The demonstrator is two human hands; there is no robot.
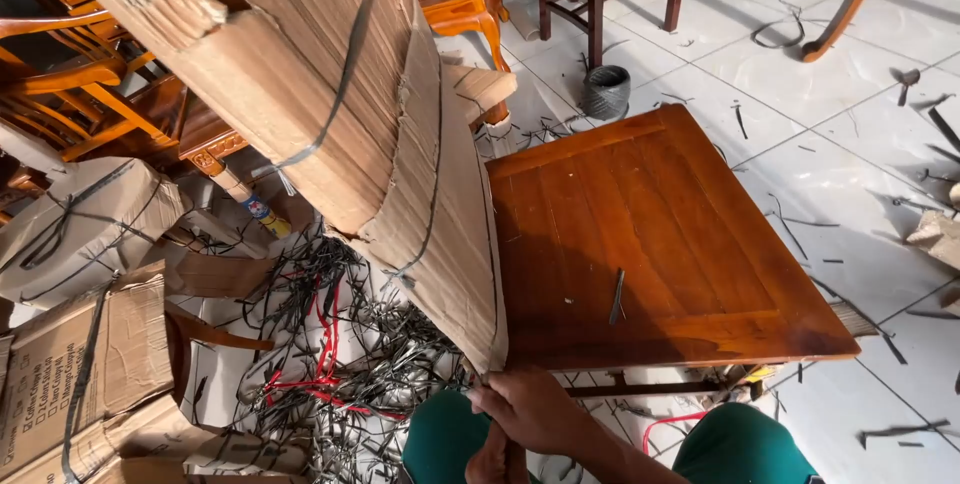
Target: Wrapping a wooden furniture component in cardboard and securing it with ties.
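I see my right hand (530,409) at the near corner of the wooden tabletop (660,244), fingers closed on the bottom edge of a big cardboard-wrapped piece (330,114) that leans over the tabletop's left side, bound with dark straps (345,74). My left hand (490,459) sits just below the right, mostly hidden, so I cannot tell how its fingers stand. A short strap scrap (617,296) lies on the tabletop. Left of the tabletop, a tangle of cut black and red straps (340,364) covers the floor, with cardboard boxes (80,364) beyond it. A strap roll (606,91) stands behind the tabletop's far corner.
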